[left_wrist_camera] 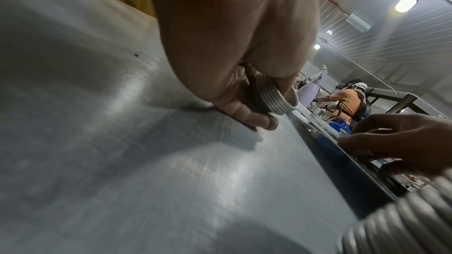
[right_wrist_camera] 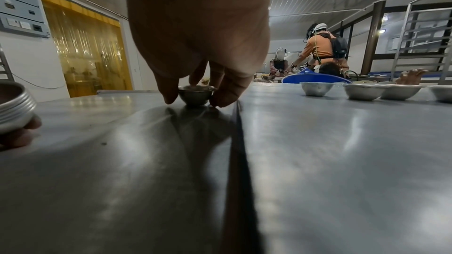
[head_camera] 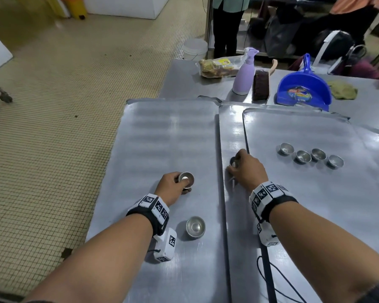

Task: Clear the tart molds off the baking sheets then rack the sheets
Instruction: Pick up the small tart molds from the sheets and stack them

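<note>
Gripping a nested stack of tart molds (head_camera: 186, 178), the left hand (head_camera: 170, 187) curls its fingers (left_wrist_camera: 247, 111) and thumb round the ribbed rims, the stack tipped on its side just above the left baking sheet (head_camera: 162, 136). The left wrist view shows the little finger resting on that sheet beneath the stack. Near the left wrist, toward the person, a second stack of molds (head_camera: 195, 226) stands upright on the same sheet, apart from the hand.

The right hand (head_camera: 244, 169) pinches a single tart mold (right_wrist_camera: 196, 96) between thumb and fingertips (right_wrist_camera: 223, 98); the mold stands upright on the middle baking sheet (head_camera: 232, 132), just beside the raised edge of the right baking sheet (head_camera: 304, 193), which overlaps it. The right wrist view shows the mold's base in contact with the sheet.

To the right of that grip, and well apart from it, a row of four molds (head_camera: 310, 156) stands upright on the right baking sheet, close to one another.

Beyond both hands, on the steel table (head_camera: 184, 82), lie a lilac spray bottle (head_camera: 244, 73), a brush (head_camera: 260, 84), a blue dustpan (head_camera: 304, 88), a green cloth (head_camera: 344, 90) and a plastic bag (head_camera: 219, 66).
</note>
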The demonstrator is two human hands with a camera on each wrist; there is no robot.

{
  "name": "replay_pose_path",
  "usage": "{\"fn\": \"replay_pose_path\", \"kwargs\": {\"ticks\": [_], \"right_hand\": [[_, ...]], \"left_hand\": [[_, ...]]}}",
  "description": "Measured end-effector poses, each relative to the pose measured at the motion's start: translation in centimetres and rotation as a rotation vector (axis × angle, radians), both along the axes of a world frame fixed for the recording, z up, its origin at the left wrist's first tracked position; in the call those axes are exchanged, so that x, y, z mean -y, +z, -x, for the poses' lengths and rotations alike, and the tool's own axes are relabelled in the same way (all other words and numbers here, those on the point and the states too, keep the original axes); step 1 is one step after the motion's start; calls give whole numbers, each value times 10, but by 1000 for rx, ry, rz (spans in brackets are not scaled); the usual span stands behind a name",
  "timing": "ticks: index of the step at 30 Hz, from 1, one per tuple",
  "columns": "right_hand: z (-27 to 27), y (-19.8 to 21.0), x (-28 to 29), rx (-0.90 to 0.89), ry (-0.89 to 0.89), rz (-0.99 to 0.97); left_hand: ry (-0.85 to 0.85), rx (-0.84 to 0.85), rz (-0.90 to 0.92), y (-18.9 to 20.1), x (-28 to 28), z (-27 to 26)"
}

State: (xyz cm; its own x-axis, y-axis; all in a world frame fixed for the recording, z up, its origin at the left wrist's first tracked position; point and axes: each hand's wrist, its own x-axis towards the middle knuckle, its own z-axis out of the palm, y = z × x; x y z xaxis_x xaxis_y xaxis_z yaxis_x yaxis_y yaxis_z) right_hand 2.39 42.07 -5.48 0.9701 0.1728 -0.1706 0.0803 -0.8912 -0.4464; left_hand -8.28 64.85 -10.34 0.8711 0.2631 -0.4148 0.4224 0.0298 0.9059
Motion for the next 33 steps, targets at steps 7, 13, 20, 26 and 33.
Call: {"fn": "replay_pose_path", "kwargs": {"ticks": [7,13,20,26,33], "right_hand": [[20,8,1,-23,20,18],[51,13,1,-18,-2,-30],[88,20,-2,17,6,-134],[108,49,-24,161,18,-344],[118,78,-18,251,95,-496]], "left_hand": [[-28,0,-70,1,-1,7],[-32,-1,-120,5,-4,23],[-39,-26,-264,30,-18,23],[-73,128,-258,77,-4,7],[-83,215,-13,121,49,24]]}}
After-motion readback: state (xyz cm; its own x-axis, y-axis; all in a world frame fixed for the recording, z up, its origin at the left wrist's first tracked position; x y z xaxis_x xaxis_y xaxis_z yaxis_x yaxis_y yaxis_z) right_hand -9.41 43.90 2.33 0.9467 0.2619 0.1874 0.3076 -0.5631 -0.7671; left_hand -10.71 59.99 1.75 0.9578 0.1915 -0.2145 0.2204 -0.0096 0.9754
